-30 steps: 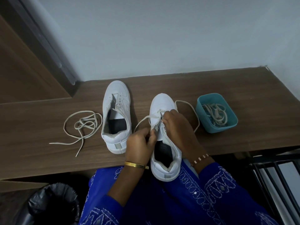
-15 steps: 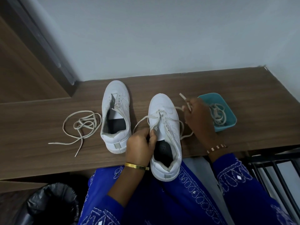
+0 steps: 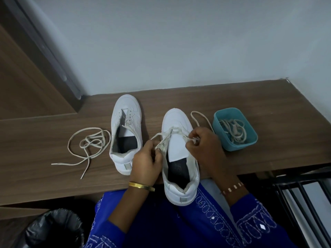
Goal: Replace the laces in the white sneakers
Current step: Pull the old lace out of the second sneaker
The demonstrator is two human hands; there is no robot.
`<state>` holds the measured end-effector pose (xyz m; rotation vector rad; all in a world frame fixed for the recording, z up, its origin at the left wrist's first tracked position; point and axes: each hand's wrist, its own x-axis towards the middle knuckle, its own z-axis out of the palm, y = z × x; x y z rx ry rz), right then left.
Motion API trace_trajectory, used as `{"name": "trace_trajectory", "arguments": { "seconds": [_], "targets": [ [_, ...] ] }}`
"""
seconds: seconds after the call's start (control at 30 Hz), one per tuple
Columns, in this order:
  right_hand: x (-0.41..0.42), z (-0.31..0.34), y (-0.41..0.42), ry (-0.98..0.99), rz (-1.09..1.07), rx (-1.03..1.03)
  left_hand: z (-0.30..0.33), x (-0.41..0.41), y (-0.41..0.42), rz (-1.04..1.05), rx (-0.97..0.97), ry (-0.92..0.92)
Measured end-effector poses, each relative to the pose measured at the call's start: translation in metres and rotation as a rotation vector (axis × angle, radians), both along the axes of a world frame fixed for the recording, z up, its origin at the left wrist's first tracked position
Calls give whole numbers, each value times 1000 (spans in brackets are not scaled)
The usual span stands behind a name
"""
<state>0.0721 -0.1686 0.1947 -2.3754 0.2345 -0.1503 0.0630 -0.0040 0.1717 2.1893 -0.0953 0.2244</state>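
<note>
My left hand (image 3: 146,161) pinches the lace (image 3: 176,130) at the near sneaker's (image 3: 180,158) left eyelets while my right hand (image 3: 204,145) grips its other end on the right side.

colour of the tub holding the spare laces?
Teal tub, cream laces inside; head view, the only one.

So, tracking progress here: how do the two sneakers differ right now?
The left sneaker has no lace, while the right sneaker has a lace through its front eyelets. The left sneaker sits fully on the bench; the right overhangs its edge, held by both hands. Both are white.
</note>
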Motion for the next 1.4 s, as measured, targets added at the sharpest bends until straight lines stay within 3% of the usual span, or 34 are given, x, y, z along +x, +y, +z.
{"name": "trace_trajectory", "arguments": {
  "seconds": [0.43,0.63,0.77,1.0,1.2,1.4],
  "targets": [
    [9,0,-4,72,53,192,11,20,-7,-158,-16,-30],
    [31,-4,-8,27,79,57,13,46,-17,-119,35,-29],
    [44,-10,-2,-7,156,-79,13,62,-25,-174,165,81],
    [49,-16,2,-12,164,-143,9,75,-31,-119,280,190],
    [47,-20,7,-94,213,-286,11,73,-31,-127,363,157],
    [53,-18,3,-130,144,-123,10,71,-31,-152,361,116]
  ]
}}
